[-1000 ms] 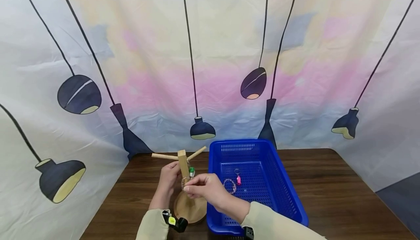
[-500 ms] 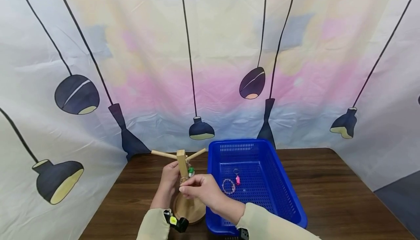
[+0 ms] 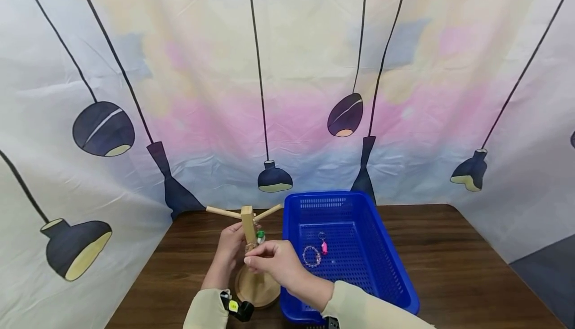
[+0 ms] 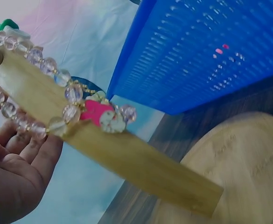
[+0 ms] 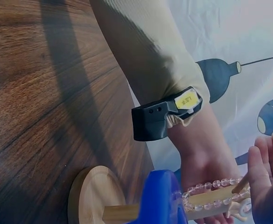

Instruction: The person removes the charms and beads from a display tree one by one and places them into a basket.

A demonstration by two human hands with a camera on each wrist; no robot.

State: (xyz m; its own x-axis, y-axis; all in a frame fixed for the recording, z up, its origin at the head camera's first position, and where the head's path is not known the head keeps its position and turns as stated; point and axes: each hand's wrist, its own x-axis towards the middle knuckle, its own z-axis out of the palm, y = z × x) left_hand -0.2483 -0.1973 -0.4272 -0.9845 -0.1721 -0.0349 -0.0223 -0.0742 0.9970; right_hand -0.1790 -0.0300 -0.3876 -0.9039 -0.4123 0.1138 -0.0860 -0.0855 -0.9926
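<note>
A wooden jewellery stand [image 3: 248, 226], with peg arms and a round base, stands on the table. My left hand [image 3: 231, 241] holds its upper part from the left, fingers partly hidden behind the post. A clear pinkish beaded bracelet [image 4: 73, 93] hangs along the post below a peg, with a pink and white charm [image 4: 106, 119]. My right hand [image 3: 280, 264] is in front of the post, thumb and forefinger pinched together at the bracelet; in the right wrist view the right thumb [image 5: 260, 172] overlaps the peg's end. A green and white charm [image 3: 260, 236] hangs behind the post.
Right of the stand sits a blue perforated basket [image 3: 395, 264], beneath my right forearm. Inside lie another beaded bracelet [image 3: 312, 264] and a pink keychain [image 3: 324, 247]. A printed lamp-pattern cloth [image 3: 305, 94] hangs behind the wooden table [image 3: 458, 269].
My right hand has moved slightly left and closer to the post, and the bracelet now lies nearer the post. My left hand stays in place; the head view has shifted slightly.
</note>
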